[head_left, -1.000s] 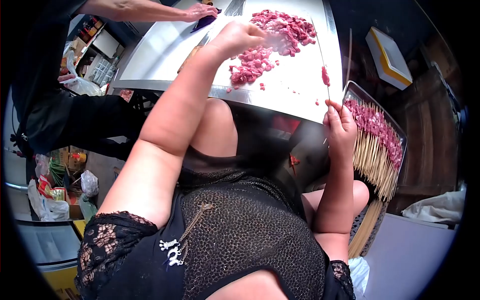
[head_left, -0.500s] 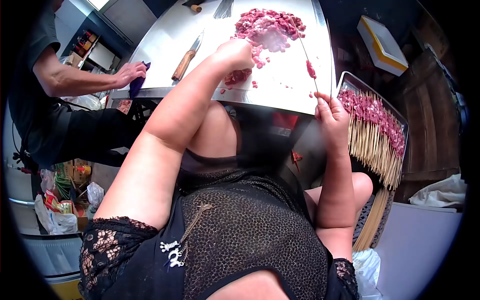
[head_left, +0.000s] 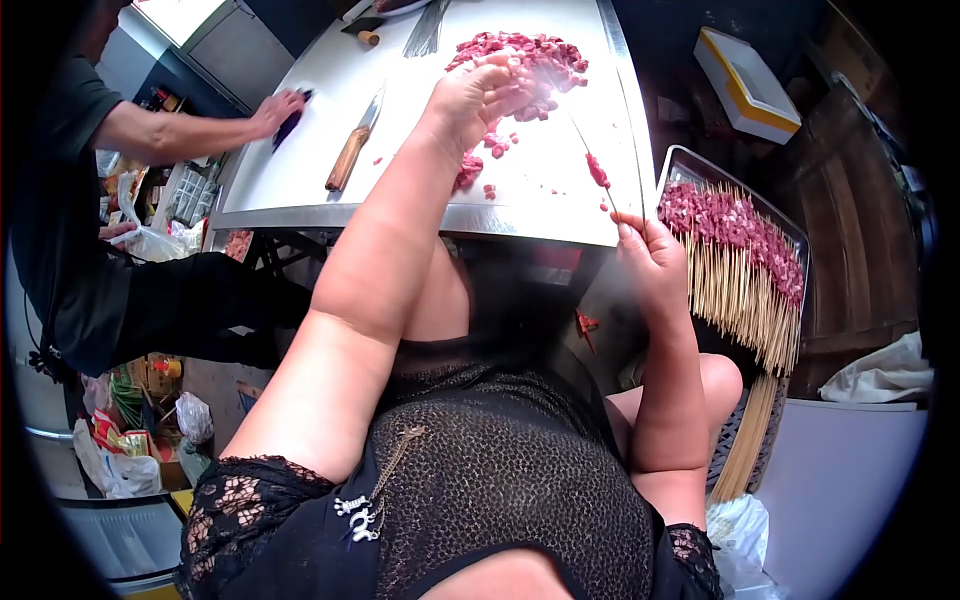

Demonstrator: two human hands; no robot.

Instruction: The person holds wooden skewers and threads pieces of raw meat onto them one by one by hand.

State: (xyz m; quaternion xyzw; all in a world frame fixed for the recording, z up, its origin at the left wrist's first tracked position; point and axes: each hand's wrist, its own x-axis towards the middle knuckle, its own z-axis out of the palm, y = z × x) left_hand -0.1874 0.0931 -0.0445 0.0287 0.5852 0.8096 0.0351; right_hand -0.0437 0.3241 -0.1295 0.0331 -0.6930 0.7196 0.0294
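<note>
In my right hand (head_left: 655, 258), the fingers are closed around a thin skewer (head_left: 579, 135) that points up and away over the table's near edge. Red meat (head_left: 597, 170) is threaded partway along it, with a smaller bit lower down. My left hand (head_left: 480, 98) is turned partly palm up, fingers stretched and a little apart, beside a pile of cut meat (head_left: 560, 65). Whether a small piece touches its fingertips is hard to make out. Several loose meat pieces (head_left: 497, 145) lie just right of the left wrist.
A wooden-handled knife (head_left: 350, 155) lies on the white table (head_left: 400, 135). To the right stands a tray (head_left: 680, 160) of meat skewers (head_left: 740, 240), with bare sticks (head_left: 748, 440) below. At left, another person's hand (head_left: 278, 112) presses a dark cloth (head_left: 290, 125) on the tabletop.
My left hand has gone from a closed fist to stretched fingers and turned its palm up. The view has shifted slightly. The other person's hand with the cloth has moved farther up the table.
</note>
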